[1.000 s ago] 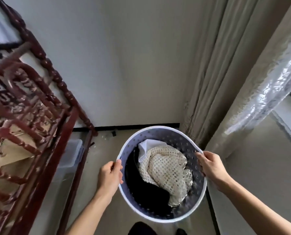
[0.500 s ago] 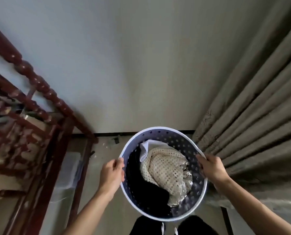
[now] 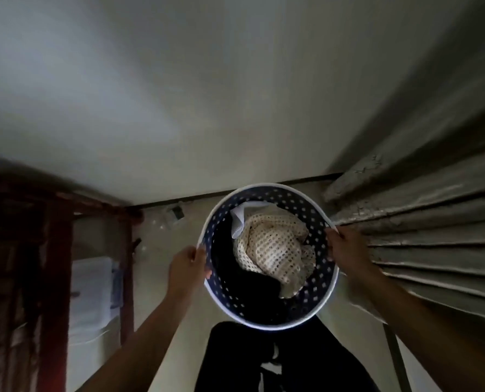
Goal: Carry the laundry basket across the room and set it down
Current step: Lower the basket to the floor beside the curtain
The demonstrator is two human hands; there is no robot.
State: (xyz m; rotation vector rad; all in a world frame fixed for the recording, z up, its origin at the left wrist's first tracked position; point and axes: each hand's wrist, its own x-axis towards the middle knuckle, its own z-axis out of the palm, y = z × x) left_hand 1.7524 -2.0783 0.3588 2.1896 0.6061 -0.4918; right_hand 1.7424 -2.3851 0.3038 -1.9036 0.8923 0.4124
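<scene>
A round white perforated laundry basket [image 3: 317, 306] hangs in front of me above the floor, near the room's corner. Inside lie a cream crochet garment [image 3: 275, 250], a white cloth [image 3: 240, 222] and dark clothing [image 3: 235, 284]. My left hand [image 3: 186, 265] grips the basket's left rim. My right hand [image 3: 347, 250] grips the right rim. My dark trouser legs [image 3: 289, 360] show just below the basket.
A dark red wooden frame [image 3: 54, 250] stands at the left with a clear plastic box [image 3: 91, 292] beneath it. Grey curtains [image 3: 422, 230] hang close on the right. A pale wall with a black skirting [image 3: 207, 196] is directly ahead. Small debris [image 3: 176, 213] lies by the wall.
The view has moved forward and tilted down; the wall and curtain are closer and my legs show. Both hands keep their grip on the basket rim.
</scene>
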